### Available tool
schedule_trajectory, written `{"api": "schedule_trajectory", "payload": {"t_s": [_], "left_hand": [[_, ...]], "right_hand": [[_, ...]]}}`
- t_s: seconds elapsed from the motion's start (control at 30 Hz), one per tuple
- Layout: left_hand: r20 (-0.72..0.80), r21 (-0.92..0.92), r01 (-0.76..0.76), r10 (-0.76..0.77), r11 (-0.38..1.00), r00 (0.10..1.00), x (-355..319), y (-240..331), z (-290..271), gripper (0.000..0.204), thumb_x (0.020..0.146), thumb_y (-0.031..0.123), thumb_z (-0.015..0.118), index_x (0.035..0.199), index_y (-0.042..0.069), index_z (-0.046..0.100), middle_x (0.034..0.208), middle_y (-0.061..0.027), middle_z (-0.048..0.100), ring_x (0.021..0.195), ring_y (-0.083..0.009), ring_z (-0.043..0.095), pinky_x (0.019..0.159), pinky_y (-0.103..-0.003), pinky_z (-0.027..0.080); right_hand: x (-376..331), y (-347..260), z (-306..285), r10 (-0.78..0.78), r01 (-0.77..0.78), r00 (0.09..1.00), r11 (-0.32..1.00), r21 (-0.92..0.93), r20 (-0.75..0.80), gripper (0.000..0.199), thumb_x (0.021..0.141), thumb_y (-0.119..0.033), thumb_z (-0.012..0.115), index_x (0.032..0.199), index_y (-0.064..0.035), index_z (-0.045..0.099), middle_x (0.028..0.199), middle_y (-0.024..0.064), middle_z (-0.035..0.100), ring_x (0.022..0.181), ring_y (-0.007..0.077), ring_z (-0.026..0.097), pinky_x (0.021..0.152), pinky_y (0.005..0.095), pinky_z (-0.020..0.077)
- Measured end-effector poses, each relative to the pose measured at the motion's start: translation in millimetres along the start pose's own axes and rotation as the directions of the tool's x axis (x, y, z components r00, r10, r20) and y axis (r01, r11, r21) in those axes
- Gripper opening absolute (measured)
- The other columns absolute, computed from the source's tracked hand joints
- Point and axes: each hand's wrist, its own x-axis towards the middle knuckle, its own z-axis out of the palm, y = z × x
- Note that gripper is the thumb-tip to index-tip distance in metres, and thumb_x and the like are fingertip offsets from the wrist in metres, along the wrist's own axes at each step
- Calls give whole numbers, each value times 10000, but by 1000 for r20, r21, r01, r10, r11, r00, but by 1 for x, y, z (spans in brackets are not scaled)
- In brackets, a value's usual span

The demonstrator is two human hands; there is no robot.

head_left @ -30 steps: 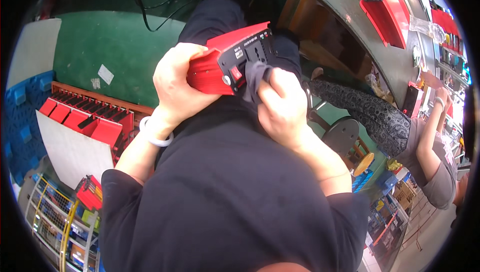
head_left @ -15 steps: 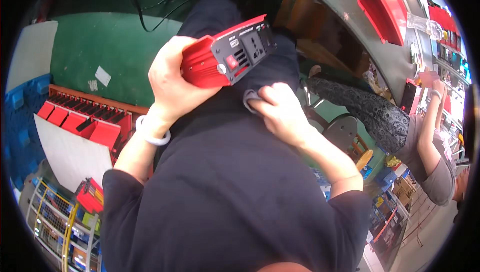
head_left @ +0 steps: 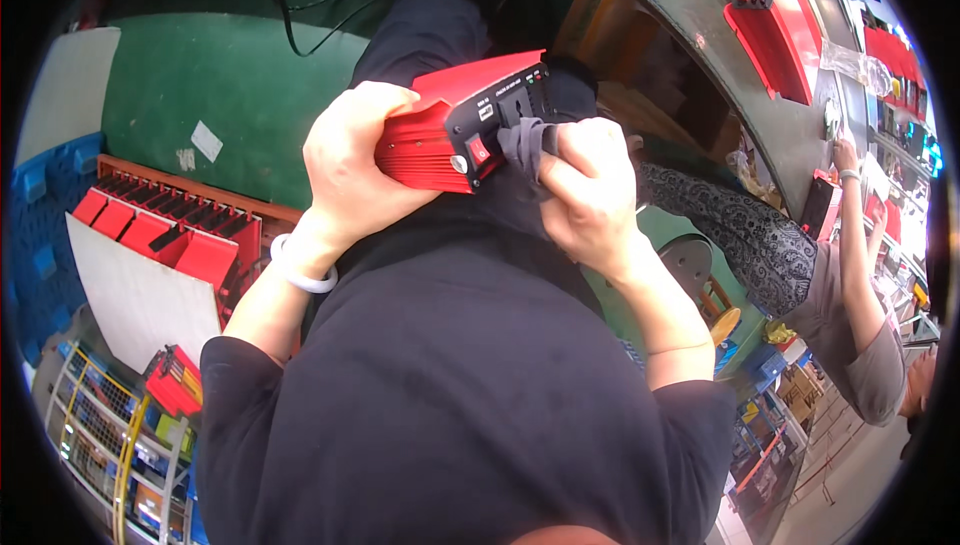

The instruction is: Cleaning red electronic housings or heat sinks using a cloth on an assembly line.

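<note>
Item: red box (head_left: pixel 450 130) with black end panel, held above our lap.
Left hand (head_left: pixel 355 170): fingers wrapped tight round the ribbed body.
Right hand (head_left: pixel 590 195): fingers pinched on grey cloth (head_left: pixel 525 145).
Change: half a second ago the cloth sat below the box; now we press it on the panel, so wiping resumes.

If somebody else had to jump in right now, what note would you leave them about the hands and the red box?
Left hand: grips the red box from its ribbed side, held up over the lap.
Right hand: presses a dark grey cloth against the box's black end panel.
Done: cloth is on the panel.
Left: cannot tell how much is wiped.
More red boxes sit in a tray on the left.
</note>
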Motion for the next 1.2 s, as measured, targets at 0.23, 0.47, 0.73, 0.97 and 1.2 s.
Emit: {"api": "schedule_trajectory", "payload": {"t_s": [0.23,0.47,0.73,0.97,1.2], "left_hand": [[28,4,15,-15,1000,999,8,2,0,513,505,165,838,937,62,583,834,-83,623,728,-263,619,656,-327,499],[23,41,-46,45,998,999,8,2,16,508,529,186,846,950,67,587,832,-85,622,712,-251,618,643,-314,500],[141,33,79,-83,996,987,18,11,18,668,520,79,852,1093,28,511,951,-108,616,826,-226,641,741,-298,510],[38,8,131,-131,991,991,25,13,28,479,510,157,840,912,58,599,836,-84,625,732,-253,625,657,-314,504],[76,35,88,-91,996,993,26,14,31,483,507,160,839,913,62,598,840,-78,628,734,-253,626,665,-317,505]], "right_hand": [[4,6,-6,-96,99,995,985,-142,29,262,625,-82,650,887,-86,660,898,-10,525,785,153,533,783,350,380],[11,10,-43,-138,245,939,913,-327,316,159,691,-141,615,832,-86,664,842,-17,494,794,148,506,807,354,389],[0,48,-33,32,-32,999,999,22,36,373,564,39,593,909,-86,657,832,35,532,754,232,516,740,349,358],[6,32,-22,29,-33,996,999,40,85,314,575,8,621,881,-61,604,781,41,458,718,213,508,744,353,352],[2,28,-30,-17,42,992,979,-199,125,269,652,-76,635,920,-87,625,799,12,485,727,163,517,748,332,377]]}}
